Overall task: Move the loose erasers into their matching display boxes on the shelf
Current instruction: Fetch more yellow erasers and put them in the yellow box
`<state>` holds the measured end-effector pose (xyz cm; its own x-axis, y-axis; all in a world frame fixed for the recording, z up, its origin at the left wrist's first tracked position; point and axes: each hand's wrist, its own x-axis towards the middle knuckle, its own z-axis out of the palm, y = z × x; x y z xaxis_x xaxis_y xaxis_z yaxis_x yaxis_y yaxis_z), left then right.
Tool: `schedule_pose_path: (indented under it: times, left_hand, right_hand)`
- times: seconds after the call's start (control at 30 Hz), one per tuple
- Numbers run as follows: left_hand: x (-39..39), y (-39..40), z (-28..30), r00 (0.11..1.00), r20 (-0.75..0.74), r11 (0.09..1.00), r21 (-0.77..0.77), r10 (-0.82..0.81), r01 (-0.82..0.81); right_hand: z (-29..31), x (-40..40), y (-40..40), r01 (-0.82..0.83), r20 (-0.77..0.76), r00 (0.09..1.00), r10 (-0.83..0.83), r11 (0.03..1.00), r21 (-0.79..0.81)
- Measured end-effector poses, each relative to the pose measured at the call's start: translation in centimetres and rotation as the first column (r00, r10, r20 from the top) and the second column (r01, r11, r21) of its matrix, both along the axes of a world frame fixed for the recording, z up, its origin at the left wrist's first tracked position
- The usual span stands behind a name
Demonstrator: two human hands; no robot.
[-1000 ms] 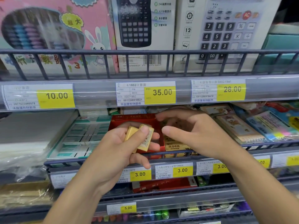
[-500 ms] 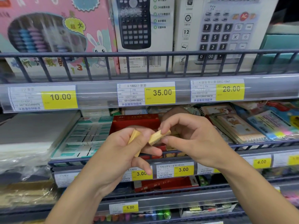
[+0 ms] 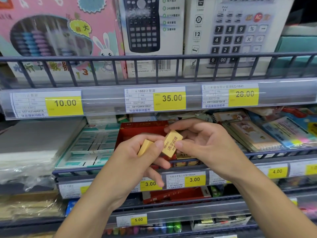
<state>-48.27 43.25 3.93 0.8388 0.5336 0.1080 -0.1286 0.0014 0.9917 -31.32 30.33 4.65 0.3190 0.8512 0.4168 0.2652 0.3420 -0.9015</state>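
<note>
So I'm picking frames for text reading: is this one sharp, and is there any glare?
Head view: printed eraser and 35.00 price tag are legible; the upper boxes are softly blurred; a faint glare streak runs along the clear price rail; wide-angle bowing curves the shelf rails.

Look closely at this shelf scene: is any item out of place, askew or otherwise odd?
Yes. Two yellow erasers are off the shelf: the right hand pinches one printed eraser, tilted, and the left hand holds a second eraser. Both sit in front of the red display box, not inside it.
</note>
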Motion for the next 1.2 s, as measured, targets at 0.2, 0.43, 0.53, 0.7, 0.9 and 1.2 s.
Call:
schedule_pose_path:
  times: [0.2,0.43,0.53,0.7,0.9,1.2]
  left_hand:
    - [-0.3,0.6,0.0,0.999,-0.048,0.998,0.069,0.009,-0.005]
    - [0.2,0.2,-0.3,0.999,-0.047,0.999,0.040,0.007,-0.005]
    - [0.3,0.3,-0.3,0.999,-0.031,1.000,0.012,0.018,-0.018]
    - [0.3,0.2,-0.3,1.000,-0.024,1.000,0.028,0.015,-0.014]
    - [0.0,0.7,-0.3,0.999,-0.037,0.999,0.050,0.000,0.002]
    - [0.4,0.4,0.0,1.000,-0.017,0.998,0.065,0.026,-0.025]
  right_hand:
    - [0.0,-0.8,0.1,0.115,-0.070,0.991,-0.114,0.993,0.004]
    - [-0.4,-1.3,-0.3,0.180,0.177,0.966,-0.186,0.982,0.050]
    - [-0.7,-1.1,-0.8,0.212,0.394,0.898,-0.198,0.977,0.006]
    - [-1.1,-1.2,-0.8,0.302,0.552,0.776,-0.305,0.948,0.100]
    - [-0.6,-0.4,-1.2,0.375,0.634,0.678,-0.371,0.917,0.136]
    - [0.3,0.6,-1.3,0.351,0.608,0.703,-0.369,0.923,0.154]
